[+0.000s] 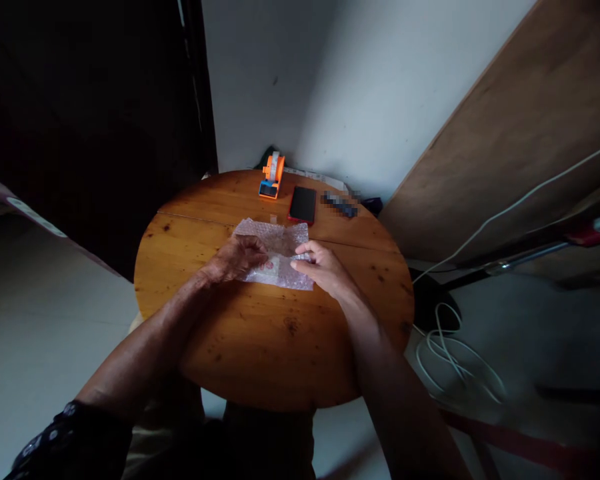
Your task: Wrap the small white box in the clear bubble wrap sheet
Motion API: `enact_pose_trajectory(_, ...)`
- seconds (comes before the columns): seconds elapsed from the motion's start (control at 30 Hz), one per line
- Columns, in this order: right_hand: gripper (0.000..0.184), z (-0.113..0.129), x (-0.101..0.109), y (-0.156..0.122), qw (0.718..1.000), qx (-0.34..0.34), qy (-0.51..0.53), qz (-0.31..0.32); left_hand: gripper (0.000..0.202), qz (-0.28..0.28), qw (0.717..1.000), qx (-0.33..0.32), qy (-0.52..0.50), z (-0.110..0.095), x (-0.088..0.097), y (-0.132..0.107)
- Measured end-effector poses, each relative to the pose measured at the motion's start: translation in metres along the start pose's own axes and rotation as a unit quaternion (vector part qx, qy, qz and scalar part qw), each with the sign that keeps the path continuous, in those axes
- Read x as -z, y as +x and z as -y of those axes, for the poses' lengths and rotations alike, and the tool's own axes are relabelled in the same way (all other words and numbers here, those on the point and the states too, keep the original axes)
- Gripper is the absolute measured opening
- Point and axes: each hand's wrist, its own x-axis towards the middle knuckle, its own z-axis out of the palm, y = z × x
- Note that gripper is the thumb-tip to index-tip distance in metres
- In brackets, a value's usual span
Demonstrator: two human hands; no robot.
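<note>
A sheet of clear, pinkish bubble wrap (290, 235) lies on the round wooden table (275, 347), with its near part folded over. Through the folded part shows a small pale flat patch (269, 268); what it is cannot be made out. At the left side of the wrap, my left hand (240, 257) is closed with its fingers curled on the plastic. My right hand (323, 267) pinches the wrap's right side between thumb and fingers.
Behind the wrap stand an orange and blue tape dispenser (274, 177) and a phone (303, 204) in a red case. A dark blurred-out object (341, 204) lies to their right. A white wall rises behind the table. White cable (450, 353) coils on the floor at right.
</note>
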Motion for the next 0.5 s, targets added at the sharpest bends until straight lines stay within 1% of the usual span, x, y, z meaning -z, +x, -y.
enact_pose_trajectory(0.07,0.028,-0.002,0.003,0.000,0.999,0.001,-0.028,0.025,0.022,0.008,1.000,0.009,-0.007,-0.001,0.000,-0.001)
enact_pose_trajectory(0.13,0.026,-0.005,0.004,0.001,0.998,0.005,-0.060,0.029,0.022,0.008,1.000,0.016,-0.011,-0.001,0.000,-0.001)
enact_pose_trajectory(0.2,0.024,-0.005,0.004,0.001,0.994,0.017,-0.105,0.009,0.021,0.005,1.000,0.011,-0.011,-0.001,-0.001,0.000)
enact_pose_trajectory(0.27,0.021,0.000,0.002,-0.002,0.982,0.062,-0.169,-0.049,0.021,0.002,1.000,0.007,-0.012,-0.001,-0.001,0.000)
enact_pose_trajectory(0.33,0.015,0.011,-0.002,-0.008,0.952,0.153,-0.239,-0.115,0.021,0.006,1.000,0.007,-0.007,0.000,-0.001,0.000)
enact_pose_trajectory(0.37,0.012,0.018,-0.005,-0.012,0.931,0.207,-0.270,-0.136,0.021,0.008,1.000,0.004,0.001,0.000,0.000,0.000)
enact_pose_trajectory(0.4,0.009,0.025,-0.009,-0.016,0.909,0.256,-0.296,-0.141,0.021,0.008,1.000,-0.002,0.012,0.001,0.000,0.000)
enact_pose_trajectory(0.43,0.009,0.031,-0.013,-0.021,0.891,0.296,-0.319,-0.130,0.021,0.005,1.000,-0.013,0.024,0.002,0.000,0.001)
enact_pose_trajectory(0.5,0.012,0.039,-0.021,-0.027,0.866,0.346,-0.353,-0.080,0.020,-0.008,0.998,-0.037,0.046,0.004,0.000,0.003)
